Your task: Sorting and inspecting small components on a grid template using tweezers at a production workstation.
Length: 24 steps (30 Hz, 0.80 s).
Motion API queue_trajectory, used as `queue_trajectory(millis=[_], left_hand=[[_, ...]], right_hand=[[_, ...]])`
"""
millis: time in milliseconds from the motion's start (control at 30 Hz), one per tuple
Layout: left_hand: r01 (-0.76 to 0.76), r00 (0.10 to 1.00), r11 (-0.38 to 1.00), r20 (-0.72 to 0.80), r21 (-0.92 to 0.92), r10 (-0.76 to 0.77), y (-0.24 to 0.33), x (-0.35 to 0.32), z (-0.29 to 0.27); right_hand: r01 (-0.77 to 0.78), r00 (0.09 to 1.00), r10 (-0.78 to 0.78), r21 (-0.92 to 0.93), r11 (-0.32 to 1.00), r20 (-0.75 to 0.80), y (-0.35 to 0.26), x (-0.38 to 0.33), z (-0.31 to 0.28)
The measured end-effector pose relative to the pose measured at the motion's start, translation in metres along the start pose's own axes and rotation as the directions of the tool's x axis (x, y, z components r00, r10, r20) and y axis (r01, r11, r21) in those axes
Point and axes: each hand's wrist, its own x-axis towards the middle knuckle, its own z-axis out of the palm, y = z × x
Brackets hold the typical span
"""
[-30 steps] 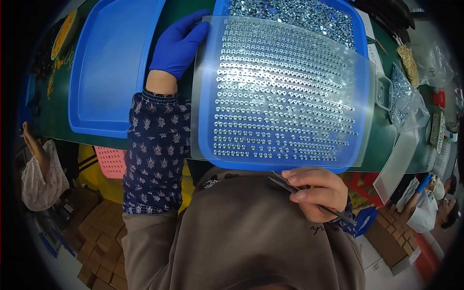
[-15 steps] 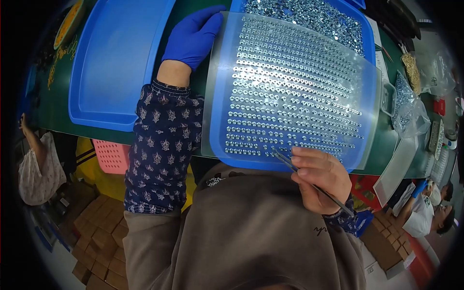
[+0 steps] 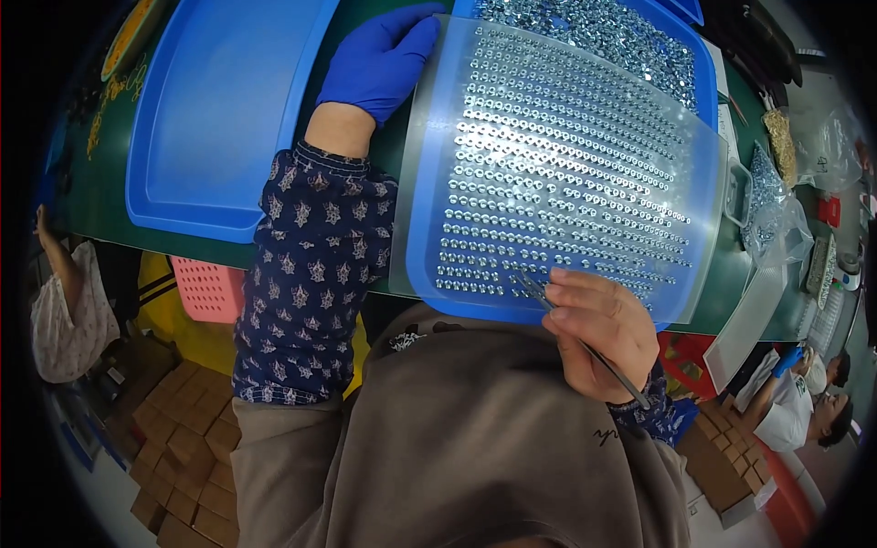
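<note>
A clear plastic sheet with rows of small shiny round metal pieces rests over a blue tray. My left hand, in a blue glove, grips the sheet's far left corner, thumb along its edge. In my bare right hand is a pair of tweezers, pinched between thumb and fingers. Their tips point at the near rows of pieces; whether they grip one is too small to tell. Loose shiny pieces heap up in the tray's far part.
To the left lies another blue tray on the green table. Clear bags of small parts and a white strip-like panel are at the right. Below the table are a pink basket and cartons. Other people sit nearby.
My left hand and the sheet have shifted slightly to the right in the picture. My right hand with the tweezers has moved a little left, its tips still over the near rows.
</note>
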Motion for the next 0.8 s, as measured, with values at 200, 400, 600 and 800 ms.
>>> queue_trajectory(millis=[200,400,600,800], left_hand=[[0.030,0.999,0.994,0.029,-0.108,-0.027,0.007,0.000,0.000],[0.026,1.000,0.998,0.019,-0.064,-0.025,0.009,0.000,0.003],[-0.057,0.997,0.998,-0.059,0.020,0.059,-0.022,0.004,-0.004],[0.007,1.000,0.998,-0.001,-0.055,-0.008,-0.021,0.011,-0.001]], right_hand=[[0.004,1.000,-0.004,-0.025,1.000,-0.003,0.001,0.000,0.002],[0.004,1.000,-0.004,-0.011,1.000,-0.009,0.001,-0.001,-0.002],[-0.005,0.988,0.016,0.075,0.997,-0.156,0.004,-0.018,-0.032],[-0.323,0.612,0.114,-0.116,0.939,-0.783,0.057,-0.045,-0.120]])
